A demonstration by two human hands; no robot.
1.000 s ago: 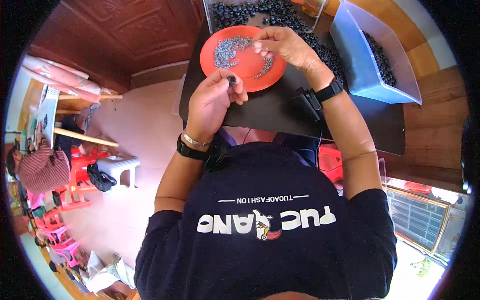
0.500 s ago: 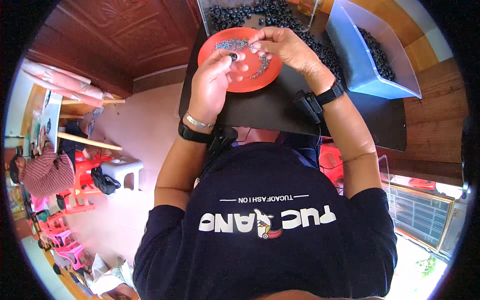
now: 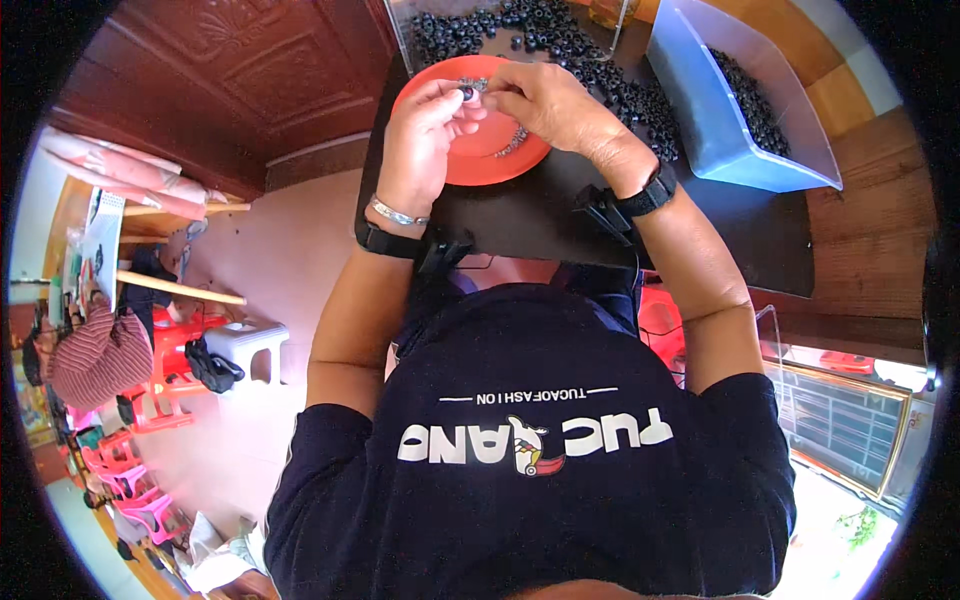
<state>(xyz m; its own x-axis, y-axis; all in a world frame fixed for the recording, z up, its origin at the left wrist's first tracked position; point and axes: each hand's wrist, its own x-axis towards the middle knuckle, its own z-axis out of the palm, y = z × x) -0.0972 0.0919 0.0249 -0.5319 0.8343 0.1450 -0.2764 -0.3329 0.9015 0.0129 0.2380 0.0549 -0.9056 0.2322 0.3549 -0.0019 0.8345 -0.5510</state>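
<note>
Resting on a black tabletop (image 3: 560,215), an orange plate (image 3: 480,160) served as the centre of the scene, with both hands raised just above it. The left hand (image 3: 425,135) pinched a small black ring (image 3: 467,93) between thumb and fingertips; the right hand (image 3: 545,95) met it from the other side, fingers curled close, though what they gripped could not be told. Small metal parts (image 3: 512,140) lay on the plate. Beyond the plate, loose black rings (image 3: 520,25) covered the table, and right of it stood a blue bin (image 3: 715,125) holding more. Left of the plate, a pink floor fell away to red plastic chairs (image 3: 130,470) and a white stool (image 3: 245,340).
</note>
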